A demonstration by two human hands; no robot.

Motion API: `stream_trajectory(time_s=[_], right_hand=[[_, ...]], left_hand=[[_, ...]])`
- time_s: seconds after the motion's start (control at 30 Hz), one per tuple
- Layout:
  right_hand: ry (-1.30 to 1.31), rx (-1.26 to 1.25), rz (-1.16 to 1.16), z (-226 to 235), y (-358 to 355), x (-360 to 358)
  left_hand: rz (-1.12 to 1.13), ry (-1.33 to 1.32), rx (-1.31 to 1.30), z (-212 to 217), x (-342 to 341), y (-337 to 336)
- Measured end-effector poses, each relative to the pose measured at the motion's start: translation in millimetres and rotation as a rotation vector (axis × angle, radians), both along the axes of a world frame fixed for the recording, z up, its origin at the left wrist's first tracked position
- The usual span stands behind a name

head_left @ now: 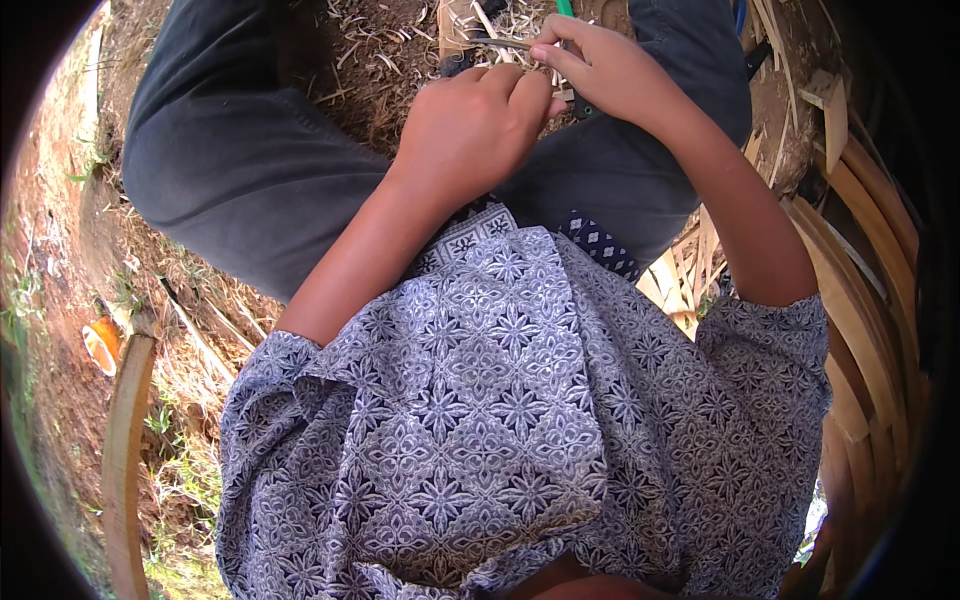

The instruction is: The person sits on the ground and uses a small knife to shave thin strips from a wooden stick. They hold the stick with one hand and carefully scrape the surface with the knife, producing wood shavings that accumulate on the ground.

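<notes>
Between my crossed legs, my left hand (472, 125) is closed, its back turned up. Whatever its fingers hold is hidden beneath them. Just beyond and to the right, my right hand (608, 72) pinches a thin, narrow strip (502, 43) between thumb and fingers. The strip points left, above the left hand's knuckles; I cannot tell whether it is wood or a blade. A green rod-like piece (565, 7) shows behind the right hand at the top edge. Pale shavings (410, 30) lie on the soil beyond both hands.
My dark trousers (240, 170) frame the work spot. A light wooden piece (453, 28) stands among the shavings. Long curved-looking wooden slats (850, 300) are stacked at the right. At the left are a wooden post (127, 460) and an orange object (101, 344) on grassy soil.
</notes>
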State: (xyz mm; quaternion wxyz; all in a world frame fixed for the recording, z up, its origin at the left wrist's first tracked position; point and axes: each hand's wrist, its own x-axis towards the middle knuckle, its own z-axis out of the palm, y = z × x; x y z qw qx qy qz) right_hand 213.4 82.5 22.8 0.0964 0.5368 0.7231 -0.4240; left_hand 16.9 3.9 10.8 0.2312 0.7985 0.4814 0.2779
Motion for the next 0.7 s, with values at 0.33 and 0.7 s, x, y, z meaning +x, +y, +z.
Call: stream_trajectory(time_s=[0.33, 0.7], right_hand=[[-0.11, 0.057, -0.192, -42, 10, -13], [0.041, -0.05, -0.059, 31, 14, -6]], left_hand=[[-0.012, 0.018, -0.017, 3, 5, 2], [0.013, 0.041, -0.05, 5, 0, -1]])
